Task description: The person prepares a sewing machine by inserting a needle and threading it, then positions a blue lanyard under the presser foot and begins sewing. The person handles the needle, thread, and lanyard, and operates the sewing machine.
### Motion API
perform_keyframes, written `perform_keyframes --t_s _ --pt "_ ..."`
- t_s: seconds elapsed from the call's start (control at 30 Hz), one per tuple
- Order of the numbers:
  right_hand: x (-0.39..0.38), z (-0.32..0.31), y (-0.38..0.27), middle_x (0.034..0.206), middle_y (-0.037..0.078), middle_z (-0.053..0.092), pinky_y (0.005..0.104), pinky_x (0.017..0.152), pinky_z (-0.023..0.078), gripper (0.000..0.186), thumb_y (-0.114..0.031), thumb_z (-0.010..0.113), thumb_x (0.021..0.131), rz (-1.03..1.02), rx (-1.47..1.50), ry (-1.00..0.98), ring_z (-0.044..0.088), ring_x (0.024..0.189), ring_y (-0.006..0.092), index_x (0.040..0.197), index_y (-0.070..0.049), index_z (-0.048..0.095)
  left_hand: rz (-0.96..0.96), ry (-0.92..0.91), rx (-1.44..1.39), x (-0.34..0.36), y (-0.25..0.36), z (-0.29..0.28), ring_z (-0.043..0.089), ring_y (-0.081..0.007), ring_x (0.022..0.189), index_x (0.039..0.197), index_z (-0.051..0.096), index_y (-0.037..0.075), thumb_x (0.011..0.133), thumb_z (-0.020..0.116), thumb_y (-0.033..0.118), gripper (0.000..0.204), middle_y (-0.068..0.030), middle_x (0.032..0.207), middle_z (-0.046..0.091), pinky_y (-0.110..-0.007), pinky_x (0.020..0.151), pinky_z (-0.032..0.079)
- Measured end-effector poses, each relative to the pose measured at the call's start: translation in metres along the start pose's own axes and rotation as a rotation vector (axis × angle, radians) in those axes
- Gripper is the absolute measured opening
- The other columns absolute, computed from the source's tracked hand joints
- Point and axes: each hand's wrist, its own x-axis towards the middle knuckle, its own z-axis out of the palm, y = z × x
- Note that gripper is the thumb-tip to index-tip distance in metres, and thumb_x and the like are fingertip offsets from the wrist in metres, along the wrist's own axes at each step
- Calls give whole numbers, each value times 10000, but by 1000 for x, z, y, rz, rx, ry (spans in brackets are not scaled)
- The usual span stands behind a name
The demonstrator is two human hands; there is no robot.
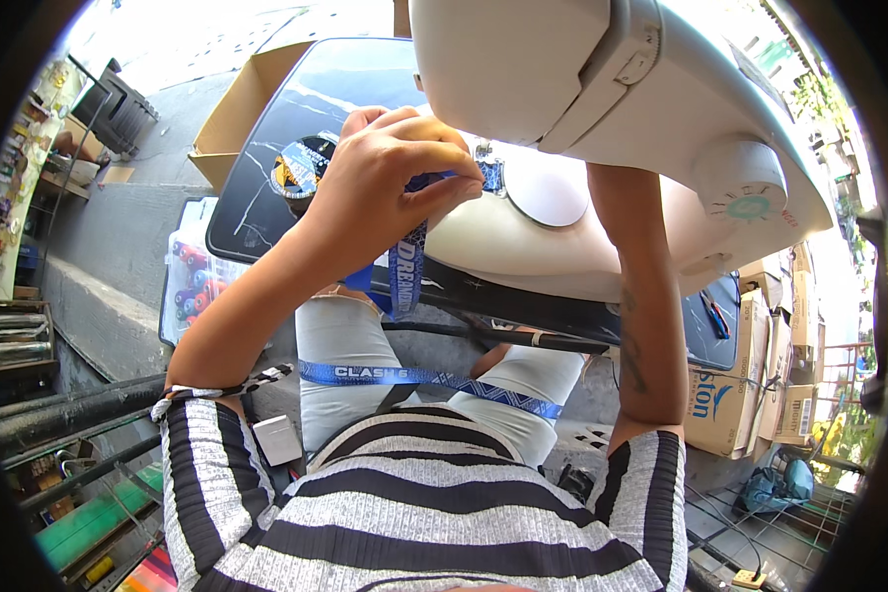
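My left hand (395,158) pinches a blue patterned lanyard strap (407,271), thumb and fingers closed together, just left of the needle area of a white sewing machine (523,79). A short end of the strap lies by the metal presser foot (485,156). From the hand the strap hangs over the table's near edge, and a length of blue strap also lies across my thighs. My right forearm (651,306) reaches up behind the machine's head, which hides the right hand and its fingers. Beside my left wrist is a round item (303,166) with a blue and orange printed top.
The machine stands on a dark marble-patterned table (257,212). Left of it are an open cardboard box (232,118) and a clear plastic box (192,281) of colourful spools. A small blue-handled tool (715,314) lies on the table at right, near stacked cartons (730,385).
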Motion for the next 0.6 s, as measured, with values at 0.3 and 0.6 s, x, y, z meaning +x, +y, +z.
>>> perform_keyframes --t_s 0.3,0.6 --pt "-4 2 4 854 112 702 331 777 513 193 -196 708 924 -28 -39 27 663 804 195 953 -5 711 -33 -8 -57 1 2 0 646 -191 967 868 770 159 835 787 250 99 5 939 726 -428 903 388" --pt "-9 10 -3 863 106 707 325 777 517 193 -196 715 920 -99 -89 -15 663 807 188 962 -8 715 -66 -28 -32 3 6 -3 623 -212 944 890 791 161 793 818 203 110 -23 917 692 -425 899 391"
